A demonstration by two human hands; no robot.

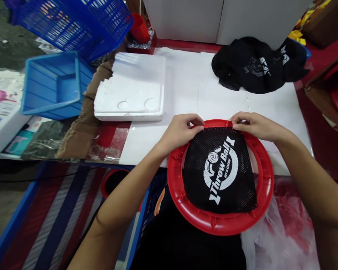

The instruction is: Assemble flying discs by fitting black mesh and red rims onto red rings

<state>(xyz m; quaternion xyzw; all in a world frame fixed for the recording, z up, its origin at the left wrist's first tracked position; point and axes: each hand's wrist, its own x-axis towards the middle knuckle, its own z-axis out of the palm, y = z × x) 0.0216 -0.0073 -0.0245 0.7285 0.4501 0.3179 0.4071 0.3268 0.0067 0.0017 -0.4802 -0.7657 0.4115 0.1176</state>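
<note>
A red plastic ring rests at the table's near edge, partly over my lap. Across its opening lies a black mesh fabric printed with white "Throw Ball" lettering. Gaps show between the cloth and the ring on the right side. My left hand pinches the cloth's edge against the far rim, left of centre. On the far rim's right, my right hand pinches the ring and cloth edge between thumb and fingers. Small pegs stand around the ring's inner channel.
A pile of black printed mesh pieces lies at the table's far right. Left of it sits a white foam block. Further left are a light-blue bin, torn cardboard and a dark-blue basket. Clear plastic film hangs at the lower right.
</note>
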